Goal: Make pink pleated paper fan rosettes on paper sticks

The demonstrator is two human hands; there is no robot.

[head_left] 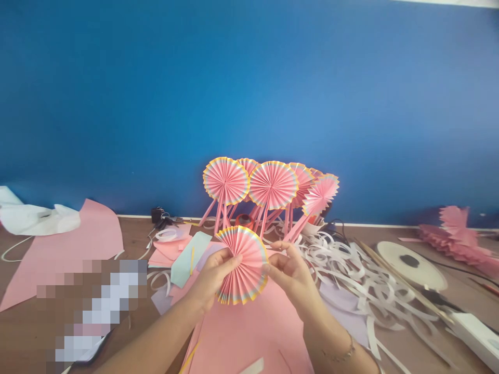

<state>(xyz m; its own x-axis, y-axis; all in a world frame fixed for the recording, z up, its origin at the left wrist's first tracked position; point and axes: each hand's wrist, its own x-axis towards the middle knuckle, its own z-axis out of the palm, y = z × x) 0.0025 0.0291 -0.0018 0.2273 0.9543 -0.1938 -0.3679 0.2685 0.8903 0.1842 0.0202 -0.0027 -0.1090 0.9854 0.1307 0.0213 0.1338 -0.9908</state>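
Head view shows two bare hands holding a round pink paper fan (249,272) near the middle of the scene. The fan is spread into a full circle of folds, with a yellow and pale blue edge.

The left hand (210,275) is clamped on the left side of the fan, with its thumb on the front and its fingers bent behind. The right hand (290,270) is at the right edge of the fan. Its thumb tip touches that edge, but I cannot tell if it pinches the paper. Its other fingers are bent.

Under the hands lie big pink sheets (249,332). To their left is a pale green paper (183,272) with a thin yellow strip (192,259) on it.

On the far side, more pink fans (225,182) stand up on pink sticks (264,221) by a blue wall (249,78). Some hide behind others.

To the right is a messy pile of curly white strips (351,259). Past it lies a flat, pale round thing (390,254) with a dark middle. Folded pink paper (454,234) sits at the far right, and a white box (477,335) is at the near right.

On the left, a large pink sheet (95,234) lies on the brown table (134,236). Part of that side is blurred into squares.
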